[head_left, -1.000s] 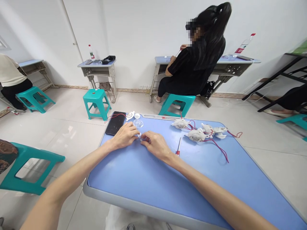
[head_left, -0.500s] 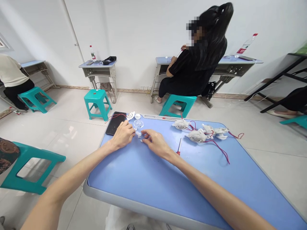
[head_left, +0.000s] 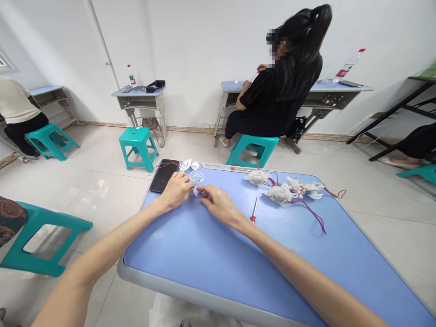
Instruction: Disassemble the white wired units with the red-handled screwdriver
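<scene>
Both my hands rest on the blue table near its far left corner. My left hand and my right hand meet at a small white plastic part, fingertips of both pinched on it. Just beyond sits a clear round plastic piece, with more small white parts and a red wire behind it. A black phone lies left of my left hand. A red-handled screwdriver lies right of my right wrist.
White motor assemblies with red wires lie at the table's far right, a long white strip along the far edge. Teal stools stand on the floor. A person in black sits at a desk behind; another person sits far left.
My hands shifted slightly apart and then came together again on the small white part. The rest of the table is unchanged.
</scene>
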The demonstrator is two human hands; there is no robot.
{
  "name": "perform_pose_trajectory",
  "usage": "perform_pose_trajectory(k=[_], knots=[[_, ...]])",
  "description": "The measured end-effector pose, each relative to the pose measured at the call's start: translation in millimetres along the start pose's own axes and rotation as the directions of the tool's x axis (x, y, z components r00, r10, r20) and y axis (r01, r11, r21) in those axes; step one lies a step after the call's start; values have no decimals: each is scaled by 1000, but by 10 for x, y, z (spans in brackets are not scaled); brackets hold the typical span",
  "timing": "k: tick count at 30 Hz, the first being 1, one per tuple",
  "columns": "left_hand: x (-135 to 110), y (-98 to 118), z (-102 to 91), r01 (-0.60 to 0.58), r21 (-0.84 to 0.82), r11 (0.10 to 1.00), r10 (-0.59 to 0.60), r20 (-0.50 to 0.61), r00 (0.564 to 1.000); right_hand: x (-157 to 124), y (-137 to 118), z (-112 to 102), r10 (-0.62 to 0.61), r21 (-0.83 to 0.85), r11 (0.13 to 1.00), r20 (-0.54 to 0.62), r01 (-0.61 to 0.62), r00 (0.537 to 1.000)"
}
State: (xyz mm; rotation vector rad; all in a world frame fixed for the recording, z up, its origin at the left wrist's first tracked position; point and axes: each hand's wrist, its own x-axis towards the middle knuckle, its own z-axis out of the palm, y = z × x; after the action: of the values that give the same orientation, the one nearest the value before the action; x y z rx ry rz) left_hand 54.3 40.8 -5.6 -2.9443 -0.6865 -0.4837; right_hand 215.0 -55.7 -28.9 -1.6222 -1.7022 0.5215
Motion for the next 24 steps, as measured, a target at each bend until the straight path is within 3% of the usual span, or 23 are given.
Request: perform_pose_trajectory(k=[8, 18, 24], knots=[[15, -48, 16, -2, -13, 1000, 2, -25, 1000, -18, -16, -22, -1, 11, 1000, 1, 1, 1000], [-114, -266, -280, 140, -52, 989, -146, -164, 976, -14, 83, -55, 0, 13, 1000, -30, 1, 1000], [-302, -180, -303, 190, -63, 980, -192, -21, 981, 24, 86, -20, -28, 35, 999, 20, 28, 999]])
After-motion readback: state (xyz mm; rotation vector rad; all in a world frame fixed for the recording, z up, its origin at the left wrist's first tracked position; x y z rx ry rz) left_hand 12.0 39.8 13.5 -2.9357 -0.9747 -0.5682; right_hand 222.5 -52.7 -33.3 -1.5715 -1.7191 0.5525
